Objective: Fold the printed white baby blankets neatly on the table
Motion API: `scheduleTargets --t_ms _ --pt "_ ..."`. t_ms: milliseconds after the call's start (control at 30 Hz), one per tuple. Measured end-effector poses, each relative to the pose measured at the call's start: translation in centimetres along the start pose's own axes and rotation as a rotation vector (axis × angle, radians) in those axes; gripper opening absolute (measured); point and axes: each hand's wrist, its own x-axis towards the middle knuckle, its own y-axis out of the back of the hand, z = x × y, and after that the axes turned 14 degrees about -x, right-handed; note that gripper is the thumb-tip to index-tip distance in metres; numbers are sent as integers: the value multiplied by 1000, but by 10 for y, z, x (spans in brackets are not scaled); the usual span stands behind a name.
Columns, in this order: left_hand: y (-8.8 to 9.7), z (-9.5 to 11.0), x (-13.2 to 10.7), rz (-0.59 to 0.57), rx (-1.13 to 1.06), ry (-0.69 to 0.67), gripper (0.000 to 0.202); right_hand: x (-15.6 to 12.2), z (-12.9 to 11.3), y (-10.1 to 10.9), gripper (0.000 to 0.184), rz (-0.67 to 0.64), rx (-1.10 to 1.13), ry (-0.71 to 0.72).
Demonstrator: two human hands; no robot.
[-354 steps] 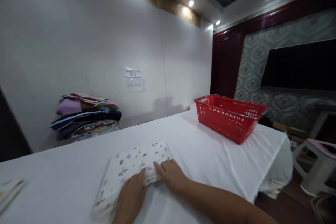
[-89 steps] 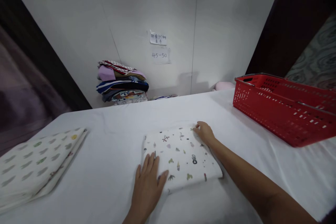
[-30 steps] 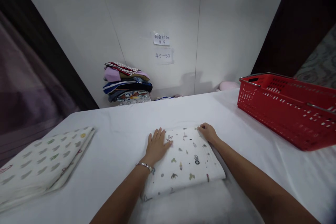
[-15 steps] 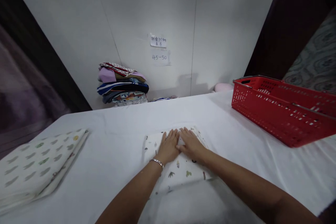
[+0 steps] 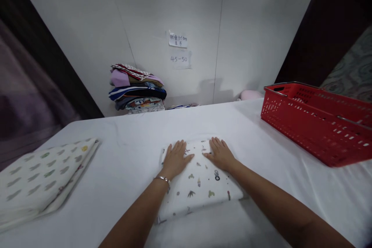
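While folded cloth [image 5: 197,190] is topped by left hand [image 5: 175,161] and right hand [image 5: 221,155], grips are spread toward counter's [image 5: 128,170] far edge!

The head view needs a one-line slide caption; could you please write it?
Left hand and right hand rest on a folded printed cloth, a red basket to the right.

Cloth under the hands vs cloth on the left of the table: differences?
Print: the middle cloth has small, varied, scattered motifs; the left cloth has mostly grey blotches in rows, with a few green and yellow ones.
Contact: the left hand and right hand lie on the middle cloth; neither touches the left cloth.
Framing: the left cloth runs off the picture's edge; the middle cloth doesn't.
Shared: both pale, folded, lying on the white-covered table.
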Motion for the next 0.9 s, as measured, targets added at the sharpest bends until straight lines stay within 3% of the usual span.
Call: scheduleTargets --t_ms 100,233,433,533,767,900 --pt "6 -14 -5 26 -12 89 72 -1 -1 0 79 -22 19 2" --pt "9 -15 -7 56 -45 93 67 2 0 4 75 -45 27 1" --pt "21 -16 2 69 -53 65 45 24 23 20 33 -56 100 118" --pt "33 -23 14 -44 -62 41 41 40 40 26 30 -186 202 146" --pt "60 -31 53 -486 -179 169 52 85 50 48 56 -640 136 197" --pt "62 -32 68 -548 -181 189 55 111 44 51 67 -790 116 185"
